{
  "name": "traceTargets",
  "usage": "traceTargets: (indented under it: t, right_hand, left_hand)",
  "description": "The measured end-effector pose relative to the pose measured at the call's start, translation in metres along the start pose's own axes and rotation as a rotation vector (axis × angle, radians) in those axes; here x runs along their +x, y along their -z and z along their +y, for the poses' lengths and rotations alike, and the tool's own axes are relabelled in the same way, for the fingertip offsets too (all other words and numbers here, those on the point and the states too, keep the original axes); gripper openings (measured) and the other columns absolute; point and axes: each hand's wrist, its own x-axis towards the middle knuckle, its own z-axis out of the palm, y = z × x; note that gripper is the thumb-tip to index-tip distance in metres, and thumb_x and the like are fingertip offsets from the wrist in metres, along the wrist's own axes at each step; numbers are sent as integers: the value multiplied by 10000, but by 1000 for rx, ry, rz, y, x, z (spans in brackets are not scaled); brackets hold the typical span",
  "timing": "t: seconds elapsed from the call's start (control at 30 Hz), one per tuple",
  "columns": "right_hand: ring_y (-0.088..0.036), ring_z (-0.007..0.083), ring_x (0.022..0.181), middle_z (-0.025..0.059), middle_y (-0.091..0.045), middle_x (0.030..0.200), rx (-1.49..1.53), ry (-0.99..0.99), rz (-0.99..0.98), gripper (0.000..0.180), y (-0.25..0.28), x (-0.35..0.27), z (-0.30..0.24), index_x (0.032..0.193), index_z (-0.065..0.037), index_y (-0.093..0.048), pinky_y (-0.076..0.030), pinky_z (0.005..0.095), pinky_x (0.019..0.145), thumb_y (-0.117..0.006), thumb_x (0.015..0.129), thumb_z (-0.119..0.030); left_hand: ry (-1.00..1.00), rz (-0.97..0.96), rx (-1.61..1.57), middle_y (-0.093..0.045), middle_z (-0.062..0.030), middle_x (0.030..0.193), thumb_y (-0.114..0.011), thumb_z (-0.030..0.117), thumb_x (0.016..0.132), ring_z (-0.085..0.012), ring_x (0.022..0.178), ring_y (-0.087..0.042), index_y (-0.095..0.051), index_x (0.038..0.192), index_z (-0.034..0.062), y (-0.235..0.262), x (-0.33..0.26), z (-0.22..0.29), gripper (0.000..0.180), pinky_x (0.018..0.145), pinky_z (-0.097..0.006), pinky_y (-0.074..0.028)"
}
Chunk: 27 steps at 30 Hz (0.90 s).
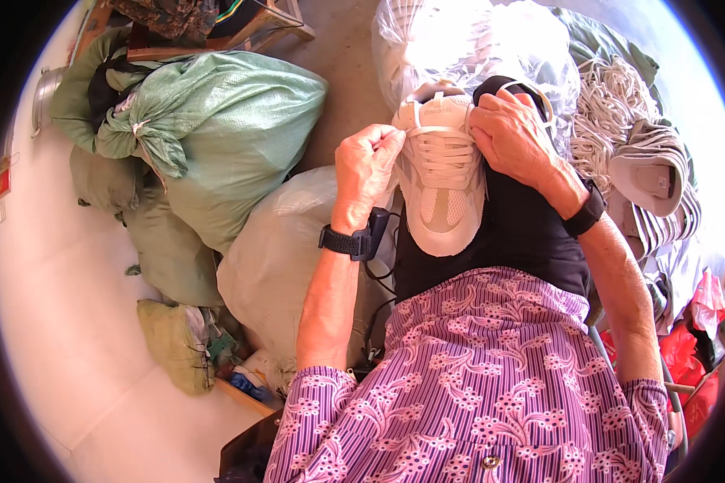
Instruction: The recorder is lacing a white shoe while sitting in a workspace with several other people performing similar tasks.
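Note:
A beige and white sneaker (445,216) rests on my black-covered lap, toe pointing toward me. Its pale shoelace (446,157) is threaded in rows across the tongue. At the left side of the shoe's top, my left hand (364,171) is closed in a pinch on the lace. My right hand (517,138) is closed at the right side of the eyelets, where the lace runs into its curled fingers; its fingertips are partly hidden. Just beyond the right hand shows a black item with a pale edge (503,84), mostly covered.
Clear plastic bags (491,40) stand beyond the shoe. Bundles of pale laces (604,105) and stacked pale shoe parts (652,173) lie at right. Green sacks (242,121) and a whitish sack (274,249) fill the left. Red bags (685,354) sit at lower right.

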Motion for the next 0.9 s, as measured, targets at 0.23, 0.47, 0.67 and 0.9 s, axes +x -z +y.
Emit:
traceTargets:
  t: [0.23,0.47,0.67,0.9]
  right_hand:
    - [-522,249,797,54,-531,776,-4,1,2,86,0,1,-1,724,-88,-582,-378,396,729,-590,795,-135]
    - [-522,249,802,56,-540,785,-11,1,-11,85,2,1,-1,724,-88,-583,-382,395,732,-585,796,-133]
    - [-529,248,812,56,-549,789,-23,15,-50,88,2,3,1,731,-85,-586,-391,395,745,-579,802,-137]
    - [-550,258,799,59,-555,777,-47,46,-90,99,7,6,0,727,-81,-597,-419,411,729,-576,801,-143]
  left_hand:
    - [-207,120,181,-533,3,571,-658,117,780,-137,511,-473,-640,748,15,-11,7,9,108,496,-289,-384]
    - [-340,150,433,-580,-163,616,-622,118,732,-348,540,-546,-607,695,32,-23,19,21,95,520,-381,-448]
    - [-411,230,475,-566,-193,612,-630,148,752,-364,543,-559,-609,703,27,-35,16,20,131,535,-401,-470]
    - [-264,115,297,-546,-176,584,-632,182,811,-272,480,-500,-590,704,-9,-28,24,7,223,517,-360,-444]
